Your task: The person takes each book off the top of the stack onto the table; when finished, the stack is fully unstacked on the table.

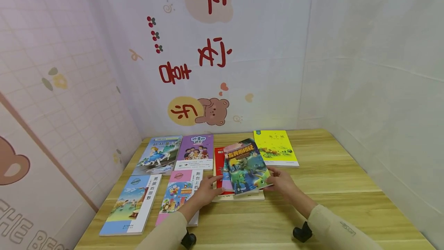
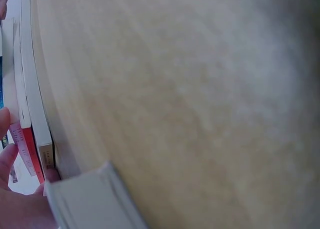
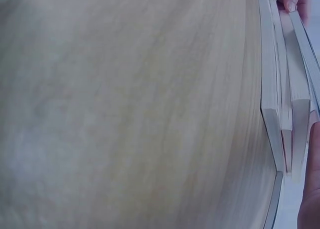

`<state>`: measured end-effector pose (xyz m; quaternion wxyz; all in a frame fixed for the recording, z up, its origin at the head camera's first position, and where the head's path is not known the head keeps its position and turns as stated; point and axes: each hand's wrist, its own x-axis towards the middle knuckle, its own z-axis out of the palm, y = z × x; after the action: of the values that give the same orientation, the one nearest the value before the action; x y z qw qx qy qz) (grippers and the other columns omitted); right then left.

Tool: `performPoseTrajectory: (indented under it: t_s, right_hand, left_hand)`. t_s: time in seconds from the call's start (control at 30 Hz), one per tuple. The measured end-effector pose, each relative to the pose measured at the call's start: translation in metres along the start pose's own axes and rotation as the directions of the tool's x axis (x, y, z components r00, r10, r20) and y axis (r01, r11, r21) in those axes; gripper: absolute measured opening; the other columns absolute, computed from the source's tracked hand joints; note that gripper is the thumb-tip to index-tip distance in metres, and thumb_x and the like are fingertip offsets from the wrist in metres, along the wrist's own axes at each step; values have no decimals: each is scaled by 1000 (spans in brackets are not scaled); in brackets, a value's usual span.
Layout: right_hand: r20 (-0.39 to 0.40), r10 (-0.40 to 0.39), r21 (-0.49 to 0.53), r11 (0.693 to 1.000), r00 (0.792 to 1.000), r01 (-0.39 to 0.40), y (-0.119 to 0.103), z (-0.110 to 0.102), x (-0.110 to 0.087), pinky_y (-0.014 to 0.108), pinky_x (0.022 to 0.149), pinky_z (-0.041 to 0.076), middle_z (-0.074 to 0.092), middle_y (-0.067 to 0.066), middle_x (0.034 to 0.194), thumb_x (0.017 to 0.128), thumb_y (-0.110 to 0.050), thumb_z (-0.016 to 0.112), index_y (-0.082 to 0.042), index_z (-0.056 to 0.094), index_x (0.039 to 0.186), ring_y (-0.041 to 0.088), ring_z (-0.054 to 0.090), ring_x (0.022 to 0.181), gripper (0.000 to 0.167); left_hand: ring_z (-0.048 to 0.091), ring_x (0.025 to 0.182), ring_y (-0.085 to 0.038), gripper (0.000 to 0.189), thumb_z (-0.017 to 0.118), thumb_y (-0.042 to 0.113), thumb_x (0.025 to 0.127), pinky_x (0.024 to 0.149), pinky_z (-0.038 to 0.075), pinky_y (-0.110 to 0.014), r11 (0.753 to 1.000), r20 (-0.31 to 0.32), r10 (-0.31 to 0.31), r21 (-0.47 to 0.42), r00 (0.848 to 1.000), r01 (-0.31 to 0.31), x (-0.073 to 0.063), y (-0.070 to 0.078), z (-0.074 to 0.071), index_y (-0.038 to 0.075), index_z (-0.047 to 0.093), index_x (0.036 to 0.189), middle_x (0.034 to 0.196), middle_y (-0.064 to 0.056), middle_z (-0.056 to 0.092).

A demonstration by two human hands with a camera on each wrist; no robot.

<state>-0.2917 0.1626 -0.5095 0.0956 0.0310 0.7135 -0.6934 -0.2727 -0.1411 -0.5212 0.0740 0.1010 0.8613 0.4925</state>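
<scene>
A small pile of books lies mid-table. On top is a dinosaur-cover book [image 1: 247, 167], slanted across the others, its right edge pinched by my right hand [image 1: 282, 182]. Under it show a narrow strip of a pink-and-blue book [image 1: 226, 178], a red book [image 1: 218, 161] and a cream-edged book [image 1: 243, 197] at the bottom. My left hand [image 1: 207, 191] is at the pile's left front corner, fingers fairly straight against the edges. In the left wrist view, its fingers [image 2: 7, 159] reach beside the pink spine. The right wrist view shows the top book raised at an angle over the stacked page edges.
Left of the pile lie a blue girl-cover book [image 1: 159, 153], a purple book [image 1: 195, 151], a lake-scene book [image 1: 130, 203] and a balloon-cover book [image 1: 177, 194]. A yellow book [image 1: 275, 147] is at the back right. Wood-grain table [image 1: 333, 203] extends to printed curtains [image 1: 263, 68].
</scene>
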Motion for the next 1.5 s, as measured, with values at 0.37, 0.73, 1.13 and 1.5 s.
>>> performPoseTrajectory:
  t_s: [0.37, 0.73, 1.13, 1.5]
  right_hand:
    - [17, -35, 26, 999, 999, 35, -4, -4, 1, 44, 77, 58, 55, 20, 109, 93, 6, 51, 3, 35, 151, 24, 66, 83, 60]
    - [24, -73, 46, 996, 997, 72, -14, -16, 6, 43, 83, 57, 54, 18, 113, 94, 6, 50, 5, 28, 153, 20, 65, 85, 62]
    - [-43, -88, 51, 995, 995, 90, -18, -33, 15, 43, 83, 57, 39, 13, 103, 94, 7, 50, 1, 28, 155, 16, 56, 74, 65]
    - [-51, -90, 76, 993, 995, 94, -22, -53, 20, 37, 80, 58, 32, 10, 101, 96, 8, 49, 1, 23, 156, 12, 57, 73, 66]
  left_hand:
    - [37, 129, -49, 50, 69, 21, 95, 99, 38, -65, 1000, -6, -20, 5, 1000, 20, 1, -1, 0, 13, 56, 142, 150, -29, 28]
    - [40, 127, -45, 49, 69, 21, 95, 100, 39, -63, 1000, -14, -24, 12, 1000, 24, 1, -2, 0, 14, 56, 142, 148, -26, 32]
    - [37, 129, -47, 50, 69, 20, 94, 100, 39, -63, 1000, -15, -22, 17, 1000, 22, 1, 0, 1, 13, 56, 142, 149, -28, 30]
    - [39, 129, -46, 50, 69, 21, 94, 100, 40, -62, 999, -19, -49, 14, 999, 49, 1, -1, 2, 16, 56, 142, 150, -26, 30]
